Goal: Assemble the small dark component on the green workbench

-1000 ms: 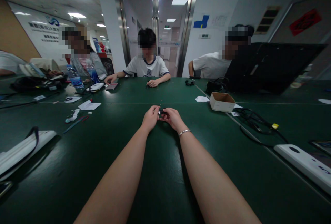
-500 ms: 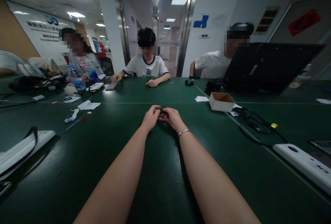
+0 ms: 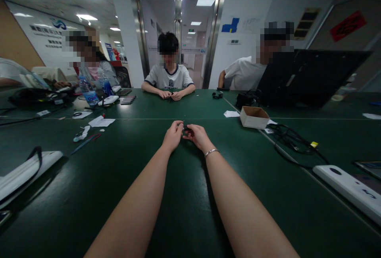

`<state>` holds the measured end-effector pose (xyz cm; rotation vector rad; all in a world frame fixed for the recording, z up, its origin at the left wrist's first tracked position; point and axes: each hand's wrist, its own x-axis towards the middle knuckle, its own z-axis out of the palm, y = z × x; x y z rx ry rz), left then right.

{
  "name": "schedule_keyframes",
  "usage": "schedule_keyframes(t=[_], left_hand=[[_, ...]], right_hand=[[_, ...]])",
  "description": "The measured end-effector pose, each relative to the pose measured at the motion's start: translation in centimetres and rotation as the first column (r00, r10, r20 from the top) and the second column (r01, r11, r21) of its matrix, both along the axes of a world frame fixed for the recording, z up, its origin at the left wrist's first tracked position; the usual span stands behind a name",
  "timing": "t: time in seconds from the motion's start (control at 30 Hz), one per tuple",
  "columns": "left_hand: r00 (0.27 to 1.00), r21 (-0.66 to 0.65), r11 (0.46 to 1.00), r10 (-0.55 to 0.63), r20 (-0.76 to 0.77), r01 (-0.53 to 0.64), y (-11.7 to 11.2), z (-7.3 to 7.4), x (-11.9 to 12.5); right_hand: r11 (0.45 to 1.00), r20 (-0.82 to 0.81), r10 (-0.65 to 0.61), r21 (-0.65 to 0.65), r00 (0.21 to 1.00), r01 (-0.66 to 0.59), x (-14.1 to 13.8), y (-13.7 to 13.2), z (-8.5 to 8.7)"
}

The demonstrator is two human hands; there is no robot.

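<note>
A small black object (image 3: 186,128) sits between my two hands, just above the green table (image 3: 190,194). Its kind is too small and dark to make out. My right hand (image 3: 197,135) pinches it from the right between thumb and fingers, with a silver bracelet at the wrist. From the other side my left hand (image 3: 173,135) has its fingers bent inward, the tips meeting the left end of the object. Part of the object is hidden by the fingers.
A small open cardboard box (image 3: 254,118) stands to the right, beside black cables (image 3: 293,139) and a white power strip (image 3: 348,186). Paper scraps (image 3: 101,121) and a blue pen-like tool (image 3: 85,143) lie left. Across the table a person (image 3: 169,75) handles something dark.
My hands stay nearly in place around the small black object. The person opposite has brought one hand from the phone-like item over to their other hand.
</note>
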<state>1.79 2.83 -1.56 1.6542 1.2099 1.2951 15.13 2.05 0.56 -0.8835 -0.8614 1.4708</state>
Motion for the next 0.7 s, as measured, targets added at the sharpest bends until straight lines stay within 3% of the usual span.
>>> schedule_keyframes(t=[0.37, 0.7], left_hand=[[0.999, 0.02, 1.0, -0.007, -0.042, 0.008, -0.08, 0.1, 0.1], [0.999, 0.026, 0.999, -0.023, -0.044, 0.024, -0.23, 0.28, 0.09]], right_hand=[[0.999, -0.019, 0.027, 0.023, 0.999, -0.026, 0.24, 0.36, -0.52], [1.0, 0.015, 0.022, 0.0, 1.0, -0.022, 0.04, -0.06, 0.05]])
